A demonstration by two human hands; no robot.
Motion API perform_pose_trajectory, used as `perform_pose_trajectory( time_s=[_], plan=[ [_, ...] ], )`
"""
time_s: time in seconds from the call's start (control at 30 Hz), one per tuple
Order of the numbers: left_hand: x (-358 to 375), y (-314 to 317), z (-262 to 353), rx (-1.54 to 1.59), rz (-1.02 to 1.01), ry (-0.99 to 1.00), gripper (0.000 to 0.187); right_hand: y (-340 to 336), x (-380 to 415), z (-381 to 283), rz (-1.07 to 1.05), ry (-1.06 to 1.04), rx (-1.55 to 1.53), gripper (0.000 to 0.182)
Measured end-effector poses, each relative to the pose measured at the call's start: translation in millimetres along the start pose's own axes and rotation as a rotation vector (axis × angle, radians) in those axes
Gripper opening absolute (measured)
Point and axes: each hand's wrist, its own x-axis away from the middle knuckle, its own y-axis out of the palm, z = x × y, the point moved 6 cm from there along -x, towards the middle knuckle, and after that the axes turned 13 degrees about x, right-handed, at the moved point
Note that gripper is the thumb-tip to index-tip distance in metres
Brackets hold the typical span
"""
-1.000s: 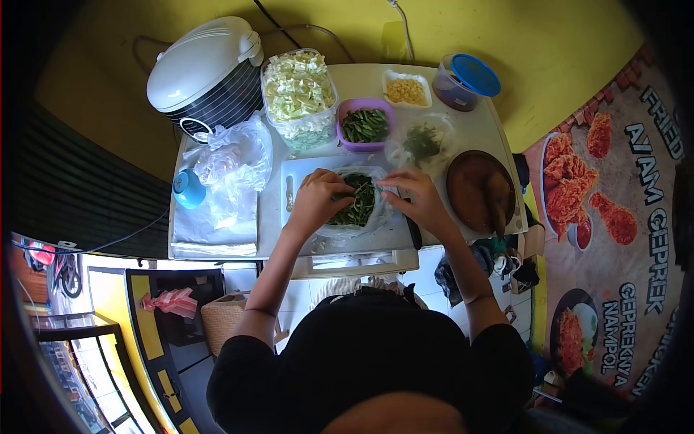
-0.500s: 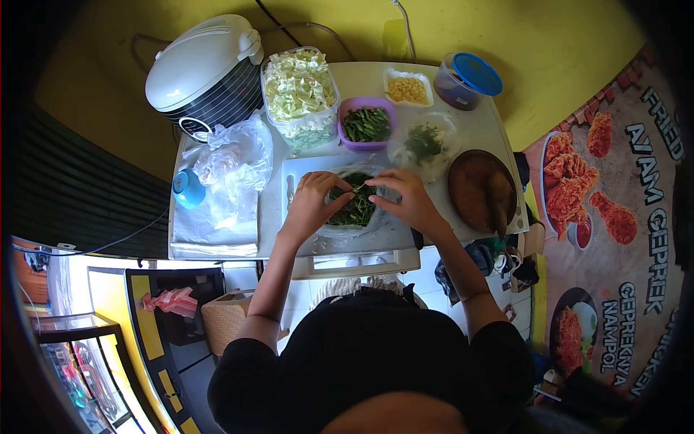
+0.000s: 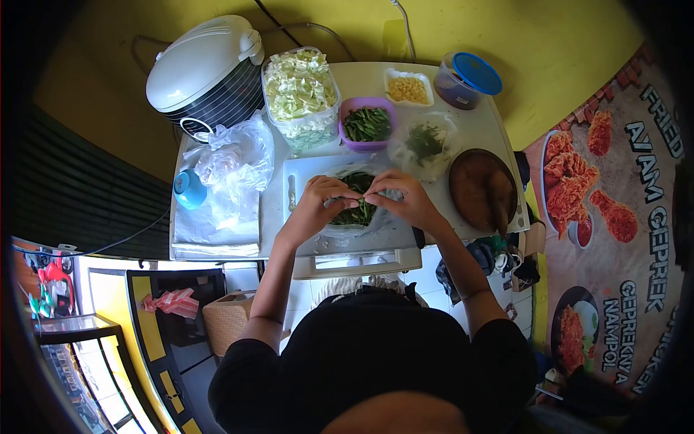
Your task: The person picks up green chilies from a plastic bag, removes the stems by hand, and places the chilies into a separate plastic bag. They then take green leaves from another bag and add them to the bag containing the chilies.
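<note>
My left hand and my right hand meet fingertip to fingertip, thumbs and forefingers pinched on a small green sprig. Directly beneath them is a clear plastic bag full of dark leafy greens, its mouth spread wide. The bag rests on a white cutting board, partly covered by my hands. Behind it stands a purple tub of cut green pieces. A second clear bag with a few greens lies right of that tub.
Cut cabbage fills a clear box at the back, beside a rice cooker. A stone mortar with pestle sits right. A blue-lidded tub, a yellow-filled white dish, a blue cup and plastic bags share the table.
My hands have come closer together, and their fingertips now meet over the bag, pinching the sprig. The things on the table have stayed in place.
</note>
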Motion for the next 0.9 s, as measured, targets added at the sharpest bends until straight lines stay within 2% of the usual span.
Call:
perform_pose_trajectory(
  time_s=[0.13, 0.2, 0.3, 0.43, 0.5, 0.53, 0.6, 0.7, 0.9],
  plan=[
    [-1.1, -1.4, 1.9, 0.067, -0.019, -0.015, 0.018, -0.7, 1.2, 0.1, -0.063, 0.041, -0.094, 0.011],
    [-3.5, -0.2, -0.4, 0.228, -0.065, -0.067, 0.017, 0.5, 1.1, 3.7, -0.064, 0.027, -0.21, 0.011],
    [-3.9, 1.8, -8.8, 0.411, -0.077, -0.148, 0.018, -0.8, -0.4, 8.4, -0.061, 0.062, -0.152, 0.01],
    [-3.5, 5.6, -15.7, 0.35, 0.028, -0.236, 0.019, 0.0, -3.0, 11.2, 0.04, 0.06, -0.033, 0.011],
    [-3.0, 9.1, -25.8, 0.381, 0.077, -0.277, 0.021, 5.3, -3.2, 18.3, 0.081, 0.154, -0.287, 0.015],
    [-3.0, 11.1, -24.9, 0.381, 0.074, -0.274, 0.021, 6.4, -4.3, 17.9, 0.084, 0.154, -0.285, 0.015],
    [-2.0, 4.9, -15.9, 0.214, 0.203, -0.19, 0.021, 10.7, -5.4, 16.4, 0.051, 0.142, -0.452, 0.02],
    [-1.2, 2.9, -13.3, 0.19, 0.259, -0.187, 0.02, 12.9, -4.6, 14.9, -0.033, 0.205, -0.501, 0.028],
    [-2.5, 1.2, -7.8, 0.147, 0.276, -0.165, 0.021, 15.2, -3.5, 14.9, -0.056, 0.265, -0.553, 0.033]
  ],
)
